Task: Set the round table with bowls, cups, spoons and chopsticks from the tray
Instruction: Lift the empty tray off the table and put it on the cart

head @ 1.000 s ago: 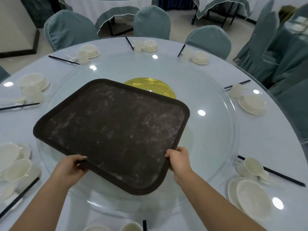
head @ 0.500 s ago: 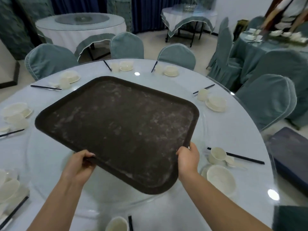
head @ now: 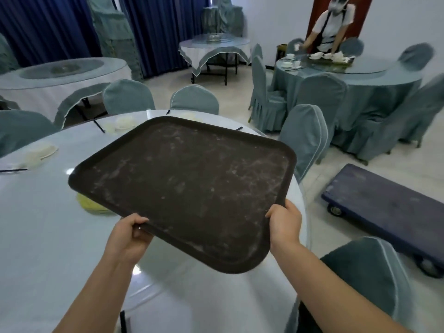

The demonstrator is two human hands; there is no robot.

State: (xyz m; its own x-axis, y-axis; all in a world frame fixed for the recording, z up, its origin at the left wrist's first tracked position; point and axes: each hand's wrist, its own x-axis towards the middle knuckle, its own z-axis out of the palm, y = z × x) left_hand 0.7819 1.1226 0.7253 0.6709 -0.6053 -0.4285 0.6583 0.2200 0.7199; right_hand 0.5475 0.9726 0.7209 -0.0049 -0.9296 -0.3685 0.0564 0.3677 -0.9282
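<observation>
I hold a dark brown tray [head: 187, 186] with nothing on it, raised above the round table [head: 40, 236]. My left hand [head: 131, 236] grips its near left edge and my right hand [head: 284, 222] grips its near right corner. Cream bowls and plates [head: 122, 122] with black chopsticks [head: 99, 126] lie at the table's far rim, and another place setting [head: 40, 152] sits at the left. The tray hides the rest of the table's right side.
Blue-grey covered chairs ring the table, one [head: 305, 138] at the right and one [head: 365, 284] beside my right arm. A dark blue wheeled trolley [head: 389, 207] stands on the floor to the right. A person [head: 331, 27] works at another table [head: 348, 75] behind.
The tray has risen and swung to the right with both hands still on it. My view has turned right and up, bringing the trolley, far tables and the person into sight.
</observation>
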